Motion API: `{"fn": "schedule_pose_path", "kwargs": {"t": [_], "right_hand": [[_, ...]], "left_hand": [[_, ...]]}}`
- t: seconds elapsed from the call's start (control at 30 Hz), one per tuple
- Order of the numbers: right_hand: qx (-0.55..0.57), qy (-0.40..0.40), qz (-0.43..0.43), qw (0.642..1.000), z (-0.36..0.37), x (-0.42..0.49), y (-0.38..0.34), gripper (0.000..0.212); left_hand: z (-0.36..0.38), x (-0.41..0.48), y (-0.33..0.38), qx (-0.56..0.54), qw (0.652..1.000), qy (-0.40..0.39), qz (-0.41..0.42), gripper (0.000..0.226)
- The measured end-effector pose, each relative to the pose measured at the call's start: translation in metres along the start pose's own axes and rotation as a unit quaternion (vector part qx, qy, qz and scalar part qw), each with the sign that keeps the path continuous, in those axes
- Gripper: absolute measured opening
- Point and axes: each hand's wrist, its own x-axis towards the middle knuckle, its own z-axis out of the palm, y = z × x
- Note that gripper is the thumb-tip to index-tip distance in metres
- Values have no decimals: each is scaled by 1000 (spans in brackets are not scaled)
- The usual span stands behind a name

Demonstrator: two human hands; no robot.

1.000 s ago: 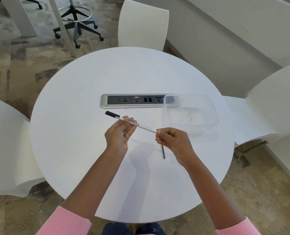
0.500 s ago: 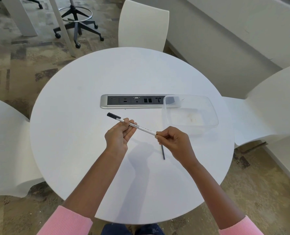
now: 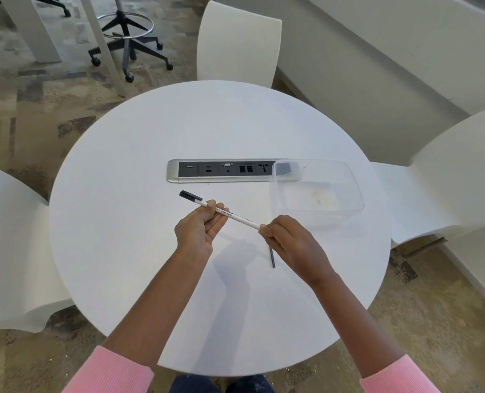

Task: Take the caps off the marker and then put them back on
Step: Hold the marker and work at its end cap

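Observation:
A slim white marker [image 3: 244, 220] with printed text hangs level above the round white table [image 3: 122, 222]. A black cap [image 3: 190, 195] sits on its far-left end. My left hand [image 3: 198, 231] lies palm up, with thumb and fingers holding the barrel near the capped end. My right hand [image 3: 289, 242] pinches the marker's right end, which its fingers hide, so I cannot tell whether a cap is there. A thin dark stick [image 3: 272, 258] lies on the table just under my right hand.
A clear plastic container [image 3: 354, 182] stands to the right, overlapping a silver power-socket strip [image 3: 221, 169] set in the table's middle. White chairs stand at the far side [image 3: 238, 43], left [image 3: 6, 251] and right [image 3: 448, 180]. An office stool base [image 3: 128, 43] is on the floor behind.
Almost nothing differs. Both hands keep their hold, and the marker has sunk very slightly toward the table.

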Motion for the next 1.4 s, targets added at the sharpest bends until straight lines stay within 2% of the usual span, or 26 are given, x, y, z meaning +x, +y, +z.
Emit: {"fn": "schedule_pose_path", "kwargs": {"t": [0.07, 0.1, 0.13, 0.2, 0.23, 0.27, 0.33, 0.37, 0.43, 0.63, 0.9, 1.0, 1.17, 1.23, 1.4], "right_hand": [[23, -2, 32, 999, 2, -2, 1, 14], [87, 0, 97, 991, 3, -1, -1, 10], [174, 3, 185, 967, 3, -1, -3, 7], [328, -10, 345, 879, 3, 1, -6, 16], [384, -15, 397, 834, 4, 1, -7, 21], [440, -15, 435, 785, 4, 1, -8, 25], [541, -5, 493, 682, 4, 2, -11, 19], [561, -9, 514, 648, 3, 3, -13, 19], [565, -32, 541, 622, 3, 4, -15, 30], [541, -65, 540, 641, 2, 6, -14, 18], [440, 15, 463, 769, 3, 4, -15, 10], [400, 25, 423, 813, 4, 0, -16, 12], [264, 21, 306, 915, 6, -6, -12, 9], [227, 30, 262, 938, 7, -7, -10, 7], [159, 52, 181, 969, 8, -10, -4, 11]], "left_hand": [[1, 0, 0, 0, 1000, -1, 0, 10], [1, 0, 0, 0, 1000, -1, 0, 10], [0, 0, -1, 1, 1000, -1, 0, 11], [-1, 0, -1, -1, 1000, 0, 1, 12], [-2, 1, -1, -4, 1000, 1, 1, 13], [-2, 1, -1, -5, 1000, 2, 1, 13], [-4, 1, -1, -2, 1000, 2, 5, 14], [-4, 1, -2, 0, 1000, 1, 8, 14], [-4, 1, -3, 7, 1000, -1, 10, 13], [-5, 0, -3, 24, 999, -6, 21, 12], [-1, -3, 1, 22, 999, -8, 22, 14], [0, -3, 1, 18, 1000, -6, 14, 15], [1, -3, 2, 16, 1000, -2, 2, 14], [1, -3, 1, 18, 1000, -2, 1, 14], [1, -2, 1, 20, 1000, -5, -3, 12]]}}
